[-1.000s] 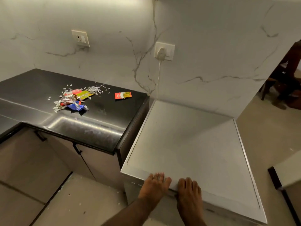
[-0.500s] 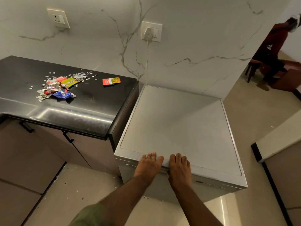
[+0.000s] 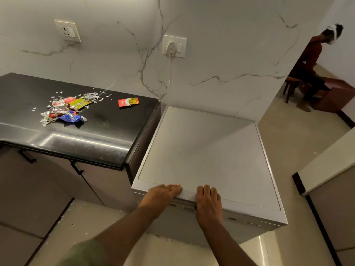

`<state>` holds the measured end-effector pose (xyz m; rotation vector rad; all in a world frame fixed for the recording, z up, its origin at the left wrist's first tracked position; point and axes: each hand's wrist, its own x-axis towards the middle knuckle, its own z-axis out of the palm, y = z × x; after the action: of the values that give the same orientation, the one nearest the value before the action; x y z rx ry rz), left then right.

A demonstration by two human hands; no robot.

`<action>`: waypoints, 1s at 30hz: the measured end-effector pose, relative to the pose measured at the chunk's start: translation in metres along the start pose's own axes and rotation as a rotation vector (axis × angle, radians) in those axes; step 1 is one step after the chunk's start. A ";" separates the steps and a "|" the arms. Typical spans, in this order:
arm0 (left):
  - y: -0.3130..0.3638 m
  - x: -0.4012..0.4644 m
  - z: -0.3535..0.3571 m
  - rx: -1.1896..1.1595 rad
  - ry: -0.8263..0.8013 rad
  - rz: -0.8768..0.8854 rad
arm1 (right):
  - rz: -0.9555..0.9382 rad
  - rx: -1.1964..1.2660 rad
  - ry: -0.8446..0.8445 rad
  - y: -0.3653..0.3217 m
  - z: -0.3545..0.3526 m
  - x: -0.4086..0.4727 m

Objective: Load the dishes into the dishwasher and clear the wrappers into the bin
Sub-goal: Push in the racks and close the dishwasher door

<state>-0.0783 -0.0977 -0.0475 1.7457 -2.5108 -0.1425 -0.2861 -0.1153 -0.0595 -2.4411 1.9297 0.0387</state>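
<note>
The white dishwasher (image 3: 207, 158) stands on the floor just beside the dark surface (image 3: 115, 131), its door closed; both hands rest on its top front edge; the left hand (image 3: 163, 194) lies flat, fingers straight and pressed together; the right hand (image 3: 208, 202) has fingers curled over the edge. The pile of wrappers (image 3: 65, 110) lies on the surface, one red wrapper (image 3: 128, 102) apart nearer the wall; a plug (image 3: 171, 48) sits in the socket above.
</note>
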 end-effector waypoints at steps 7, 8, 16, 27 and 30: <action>-0.069 -0.024 -0.017 -0.030 -0.167 -0.285 | 0.021 -0.049 -0.048 -0.003 -0.008 -0.001; -0.069 -0.023 -0.019 -0.039 -0.174 -0.280 | 0.026 -0.050 -0.053 -0.004 -0.009 0.000; -0.059 -0.014 0.005 0.132 -0.193 -0.308 | 0.061 -0.040 -0.064 -0.007 -0.012 0.002; -0.069 0.011 -0.028 0.156 -0.363 -0.204 | 0.071 0.005 -0.066 -0.013 -0.017 0.002; -0.076 0.026 -0.056 0.111 -0.358 -0.168 | 0.071 -0.025 -0.068 -0.017 -0.021 0.003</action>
<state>-0.0097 -0.1501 -0.0006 2.1460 -2.6459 -0.3636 -0.2689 -0.1151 -0.0389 -2.3529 1.9977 0.1462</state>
